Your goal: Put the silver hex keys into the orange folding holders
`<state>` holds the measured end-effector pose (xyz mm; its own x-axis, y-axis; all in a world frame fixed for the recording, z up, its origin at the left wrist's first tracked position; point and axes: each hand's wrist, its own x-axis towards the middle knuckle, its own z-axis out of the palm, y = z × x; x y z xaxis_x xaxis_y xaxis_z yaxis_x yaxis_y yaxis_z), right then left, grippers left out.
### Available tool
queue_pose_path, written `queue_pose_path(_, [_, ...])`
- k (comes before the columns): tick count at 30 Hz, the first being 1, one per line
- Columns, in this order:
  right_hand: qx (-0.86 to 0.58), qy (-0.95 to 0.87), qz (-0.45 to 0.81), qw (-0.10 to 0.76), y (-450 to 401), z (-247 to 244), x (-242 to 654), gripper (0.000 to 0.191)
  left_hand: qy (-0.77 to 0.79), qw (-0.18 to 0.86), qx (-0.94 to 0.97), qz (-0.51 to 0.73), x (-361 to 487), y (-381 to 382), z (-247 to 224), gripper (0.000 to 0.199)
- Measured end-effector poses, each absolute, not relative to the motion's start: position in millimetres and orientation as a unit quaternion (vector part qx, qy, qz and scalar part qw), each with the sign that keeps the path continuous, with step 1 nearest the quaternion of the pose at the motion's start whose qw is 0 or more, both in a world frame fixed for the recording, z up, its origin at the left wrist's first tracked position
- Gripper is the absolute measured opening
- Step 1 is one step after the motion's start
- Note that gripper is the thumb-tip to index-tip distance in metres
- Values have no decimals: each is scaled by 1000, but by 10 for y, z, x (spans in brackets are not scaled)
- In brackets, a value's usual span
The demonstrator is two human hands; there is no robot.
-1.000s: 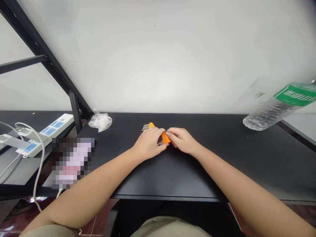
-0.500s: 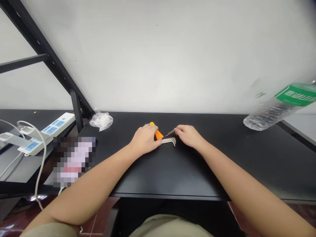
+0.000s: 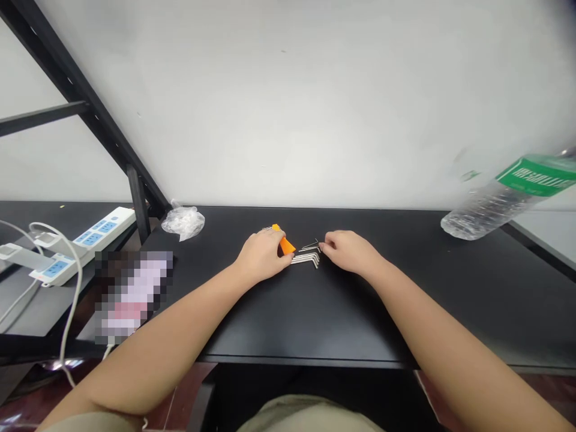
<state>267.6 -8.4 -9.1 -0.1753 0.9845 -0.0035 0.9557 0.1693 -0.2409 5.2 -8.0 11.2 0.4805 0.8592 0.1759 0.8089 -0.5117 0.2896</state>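
Observation:
An orange hex key holder (image 3: 287, 245) sits in my left hand (image 3: 261, 255), whose fingers wrap over it on the tabletop. Metal tips poke out beyond the holder's far end. Several L-shaped hex keys (image 3: 308, 258) lie side by side, their long ends running toward my left thumb and their bent ends pointing right. Just behind them are thinner hex keys (image 3: 310, 246). My right hand (image 3: 348, 251) is closed, with its thumb and forefinger pinched at the right end of a thin hex key. The palm side of each hand is hidden.
The black table (image 3: 315, 318) ends at the wall. Crumpled clear plastic (image 3: 183, 222) lies back left, near a black frame post (image 3: 138, 203). Farther left are a power strip (image 3: 83, 246) with cables and a blurred-out flat object (image 3: 135, 297). A plastic bottle (image 3: 481, 207) is at right.
My right hand has shifted slightly right, away from the holder. The thin hex keys now show more fully, fanned apart near its fingertips. My left hand keeps its grip on the holder.

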Motion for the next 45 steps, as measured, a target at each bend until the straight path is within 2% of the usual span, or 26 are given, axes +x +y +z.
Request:
queue_pose_path(3, [-588,-794,46,147,-65,-117,2727,24,481,77,859,157,52,-74,102,24])
queue_pose_path(7, [-507,-841,68,175,19,-216,2760,32,470,72,866,155,50,-60,74,25])
queue_pose_path(15, [-456,-880,22,133,78,-206,2772,26,472,75,864,155,42,-50,53,28])
queue_pose_path(21, [-509,-858,8,70,62,-146,2739,11,467,65,864,175,32,-45,40,31])
queue_pose_path(26, [-567,-824,-8,13,42,-135,2785,12,474,81,854,198,28,-59,66,33])
queue_pose_path(34, [-559,-814,104,117,38,-119,2836,24,482,99,847,202,17,-59,92,34])
queue_pose_path(45, [-532,-830,102,135,-32,-146,2616,29,472,96,853,201,14,-52,85,31])
